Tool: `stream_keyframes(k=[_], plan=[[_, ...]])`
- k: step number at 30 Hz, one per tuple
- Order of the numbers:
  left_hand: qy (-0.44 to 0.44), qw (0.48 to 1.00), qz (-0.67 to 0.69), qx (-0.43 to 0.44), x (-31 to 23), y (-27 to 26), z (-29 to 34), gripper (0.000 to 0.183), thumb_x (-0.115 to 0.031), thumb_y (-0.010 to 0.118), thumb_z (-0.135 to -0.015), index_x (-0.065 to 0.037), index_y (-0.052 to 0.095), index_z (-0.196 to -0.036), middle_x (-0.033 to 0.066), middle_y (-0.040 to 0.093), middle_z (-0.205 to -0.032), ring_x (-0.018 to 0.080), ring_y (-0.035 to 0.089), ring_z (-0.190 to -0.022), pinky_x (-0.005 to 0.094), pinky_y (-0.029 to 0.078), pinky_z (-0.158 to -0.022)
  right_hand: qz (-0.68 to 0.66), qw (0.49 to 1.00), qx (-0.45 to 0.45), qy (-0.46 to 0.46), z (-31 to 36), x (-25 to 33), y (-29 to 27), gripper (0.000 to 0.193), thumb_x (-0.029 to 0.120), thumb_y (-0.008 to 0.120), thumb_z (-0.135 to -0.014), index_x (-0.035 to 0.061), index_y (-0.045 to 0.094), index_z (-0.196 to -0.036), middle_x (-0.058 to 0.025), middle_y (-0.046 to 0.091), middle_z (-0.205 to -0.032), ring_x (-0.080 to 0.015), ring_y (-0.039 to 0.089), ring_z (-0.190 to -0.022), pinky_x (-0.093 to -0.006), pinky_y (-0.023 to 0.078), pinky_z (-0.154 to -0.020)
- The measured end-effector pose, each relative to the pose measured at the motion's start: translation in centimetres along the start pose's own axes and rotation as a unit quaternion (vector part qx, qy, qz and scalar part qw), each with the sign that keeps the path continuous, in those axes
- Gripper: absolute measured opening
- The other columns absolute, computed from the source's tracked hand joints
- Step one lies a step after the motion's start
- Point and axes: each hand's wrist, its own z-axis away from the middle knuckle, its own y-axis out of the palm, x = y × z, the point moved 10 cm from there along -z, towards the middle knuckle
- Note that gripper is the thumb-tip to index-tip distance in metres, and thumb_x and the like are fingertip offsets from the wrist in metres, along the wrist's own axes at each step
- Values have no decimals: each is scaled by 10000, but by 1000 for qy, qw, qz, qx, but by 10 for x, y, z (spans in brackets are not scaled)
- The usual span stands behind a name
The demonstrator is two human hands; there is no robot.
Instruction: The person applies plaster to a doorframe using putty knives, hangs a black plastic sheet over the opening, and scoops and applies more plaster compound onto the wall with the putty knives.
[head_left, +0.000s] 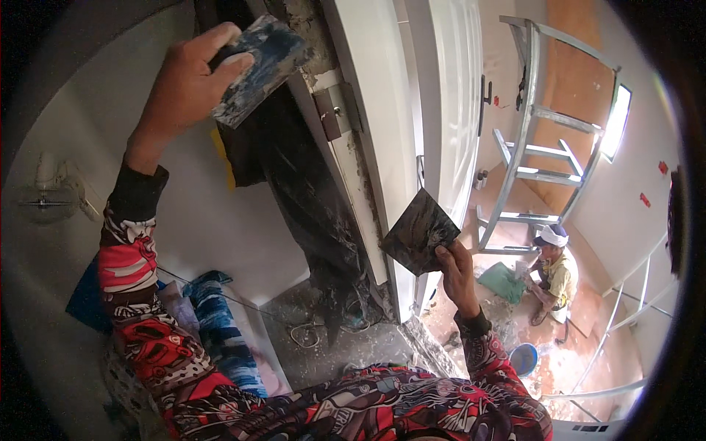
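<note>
High at the left, my left hand (184, 87) grips a flat rectangular blade (266, 67), dark blue and smeared with whitish paste. That blade lies by the rough upper edge of the wall beside the white door frame (379, 110); whether it touches the wall I cannot tell. My right hand (461, 278) pinches a square dark plate (419, 229) by one corner, thumb on top. Grey smears cover the plate's face, and it is held in front of the frame's lower part. A metal plate (337, 112) sits on the frame's side. Black plastic sheeting (298, 195) hangs beside it.
Beyond the white door (448, 95), a metal stepladder (526, 147) stands at the right. Near its foot a person (555, 272) sits on the floor by a green bag (502, 283). A blue bucket (523, 359) stands closer. Blue patterned cloth (224, 323) lies lower left.
</note>
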Motion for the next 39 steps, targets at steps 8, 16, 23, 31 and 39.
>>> stream_keyframes(k=[8,16,23,31,39], plan=[[33,997,-14,69,-10,39,-25,337,-221,649,-940,55,604,-1128,201,681,-918,200,695,-822,350,533,-717,-14,1000,4,-7,1,-2,2,335,136,472,-1027,-81,523,-1278,-108,661,-1102,-159,650,-930,-298,561,-793],[76,995,-62,11,-4,38,-45,318,-211,664,-909,38,621,-1102,208,676,-902,265,683,-788,369,512,-727,6,1000,0,-2,4,-6,-7,333,144,468,-1029,-78,529,-1268,-119,665,-1089,-153,658,-904,-302,571,-766],[81,993,-79,29,-4,11,-69,309,-262,657,-920,33,628,-1008,156,680,-857,202,660,-772,340,501,-711,-4,1000,-8,-6,8,-8,-5,334,141,466,-1028,-81,525,-1271,-123,665,-1091,-165,665,-909,-307,580,-764],[90,969,-221,-68,4,-25,-97,285,-189,705,-729,53,556,-737,238,568,-662,333,608,-596,451,445,-567,-5,1000,-2,-10,6,-11,-6,338,144,463,-1030,-85,525,-1271,-117,661,-1091,-166,663,-916,-303,577,-763],[2,981,-112,-161,-4,-70,-76,265,-143,686,-771,58,521,-722,248,546,-646,335,556,-554,435,430,-544,3,1000,4,-17,6,0,-5,328,139,475,-1026,-79,525,-1267,-107,661,-1087,-152,657,-900,-298,572,-746]])
